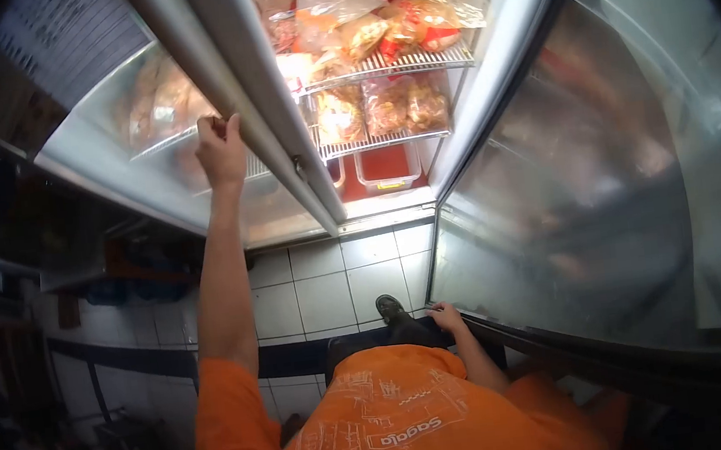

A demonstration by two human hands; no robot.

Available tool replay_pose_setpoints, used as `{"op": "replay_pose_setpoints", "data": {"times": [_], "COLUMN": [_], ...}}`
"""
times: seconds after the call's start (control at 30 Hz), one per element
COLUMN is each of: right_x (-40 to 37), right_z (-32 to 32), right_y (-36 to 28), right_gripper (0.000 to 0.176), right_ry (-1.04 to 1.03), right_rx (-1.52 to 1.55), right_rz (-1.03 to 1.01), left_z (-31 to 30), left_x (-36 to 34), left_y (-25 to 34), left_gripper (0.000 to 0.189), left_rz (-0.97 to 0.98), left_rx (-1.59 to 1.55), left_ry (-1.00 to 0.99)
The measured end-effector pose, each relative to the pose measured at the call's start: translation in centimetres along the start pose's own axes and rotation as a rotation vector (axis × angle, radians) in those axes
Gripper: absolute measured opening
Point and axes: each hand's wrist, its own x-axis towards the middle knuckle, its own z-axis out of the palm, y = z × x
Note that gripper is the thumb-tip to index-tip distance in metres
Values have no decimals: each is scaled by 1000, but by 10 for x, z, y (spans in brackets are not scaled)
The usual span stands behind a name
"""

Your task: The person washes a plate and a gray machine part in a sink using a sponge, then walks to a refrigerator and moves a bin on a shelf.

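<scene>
I stand in front of a glass-door display fridge (484, 63). My left hand (221, 147) is stretched forward, its fingers curled against the metal centre post (264, 103) beside the closed left door (128, 100). My right hand (446, 314) is low by my hip and grips the bottom edge of the right glass door (586, 192), which stands swung open. Inside, wire shelves (396, 63) carry several clear bags of orange and brown food (363, 36). Two clear tubs (387, 168) sit on the fridge floor.
White floor tiles (324, 295) with a dark blue band lie below the fridge. My dark shoe (389, 307) is close to the door's hinge side. Dim shelving and clutter (24, 287) fill the left side. My orange shirt (381, 425) covers the bottom of the view.
</scene>
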Motion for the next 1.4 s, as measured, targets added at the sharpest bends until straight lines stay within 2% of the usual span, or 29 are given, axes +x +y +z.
{"op": "replay_pose_setpoints", "data": {"times": [0.07, 0.1, 0.13, 0.2, 0.27, 0.33, 0.47, 0.53, 0.6, 0.67, 0.73, 0.8, 0.87, 0.93, 0.97, 1.03, 1.1, 1.17, 1.23, 1.3, 1.4], "right_x": [4, 1, -4, -10, -20, -19, -11, -5, 5, 15, 22, 37, 55, 79, 101, 134, 153, 179, 201, 207, 196], "right_z": [-1, -1, 1, -7, -13, -17, -10, -6, 3, 12, 18, 28, 36, 47, 53, 70, 72, 90, 104, 116, 131], "right_y": [3, 0, -1, -14, -25, -25, -26, -25, -19, -18, -31, -43, -53, -66, -75, -75, -95, -109, -118, -141, -130], "right_gripper": [40, 39, 39, 38, 39, 37, 35, 35, 36, 38, 36, 36, 35, 35, 35, 37, 33, 29, 27, 26, 24], "right_ry": [-29, -55, -50, -91, -93, -91, -99, -37, 20, 67, 65, -17, -103, -182, -210, -232, -196, -131, -159, -170, -174], "right_rx": [30, 85, 78, 149, 147, 160, 214, 210, 150, 68, -220, -290, -370, -457, -477, -621, -492, -386, -251, -228, -266], "right_rz": [29, 69, 64, 187, 179, 195, 257, 300, 327, 344, 230, 214, 200, 108, 93, -60, -65, -157, -262, -288, -303], "left_z": [0, -3, -4, -7, -22, -42, -92, -124, -155, -181, -204, -225, -248, -259, -248, -226, -212, -125, -73, -21, -14], "left_x": [3, 8, 8, 7, 4, -13, -59, -83, -105, -130, -164, -196, -233, -291, -294, -308, -393, -393, -395, -355, -353], "left_y": [-7, -13, -17, -24, -19, -19, -22, -32, -39, -42, -58, -72, -99, -134, -131, -117, -141, -123, -146, -196, -253], "left_gripper": [24, 24, 23, 23, 22, 21, 15, 15, 15, 17, 20, 27, 38, 42, 42, 39, 27, 14, 17, 22, 30], "left_rz": [-38, 1, -3, -18, 18, 30, 44, 61, -20, -106, -205, -190, 252, -180, -187, -386, -674, -1088, -729, -310, -297], "left_rx": [-161, -36, -123, -215, -210, -201, -422, -317, -392, -427, -371, -216, 381, -265, -231, -49, 877, 83, 38, 244, 611], "left_ry": [-18, -139, -186, -204, -212, -236, -245, -258, -291, -214, -166, -75, 59, 328, 344, 747, 91, 9, -589, -778, -950]}}
